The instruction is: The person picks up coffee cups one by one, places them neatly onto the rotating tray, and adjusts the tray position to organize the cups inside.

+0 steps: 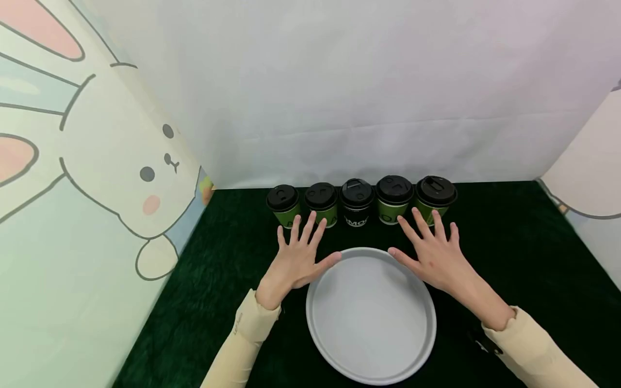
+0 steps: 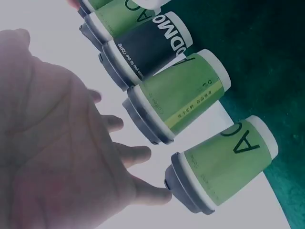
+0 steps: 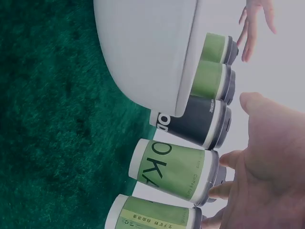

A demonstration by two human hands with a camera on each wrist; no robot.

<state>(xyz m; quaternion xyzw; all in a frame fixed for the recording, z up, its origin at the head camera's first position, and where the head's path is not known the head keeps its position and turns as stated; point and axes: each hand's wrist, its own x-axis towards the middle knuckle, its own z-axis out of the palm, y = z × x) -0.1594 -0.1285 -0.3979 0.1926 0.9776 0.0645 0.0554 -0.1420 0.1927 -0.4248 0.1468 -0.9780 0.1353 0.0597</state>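
Note:
Several lidded paper coffee cups stand upright in a row: two green cups on the left, (image 1: 288,215) being the outermost green cup, a black cup (image 1: 356,215) in the middle, and two green cups on the right, the outermost green cup (image 1: 427,213) at that end. In front of them lies a round grey tray (image 1: 371,318). My left hand (image 1: 297,265), fingers spread and palm down, hovers by the tray's left rim near the left cups. On the other side my right hand (image 1: 436,262) is spread likewise near the right cups. Neither hand holds anything.
A dark green cloth (image 1: 204,323) covers the table. Behind the cups rises a white backdrop (image 1: 364,129). The left wall panel (image 1: 111,215) carries a cartoon rabbit, and another printed panel (image 1: 587,172) stands at the right.

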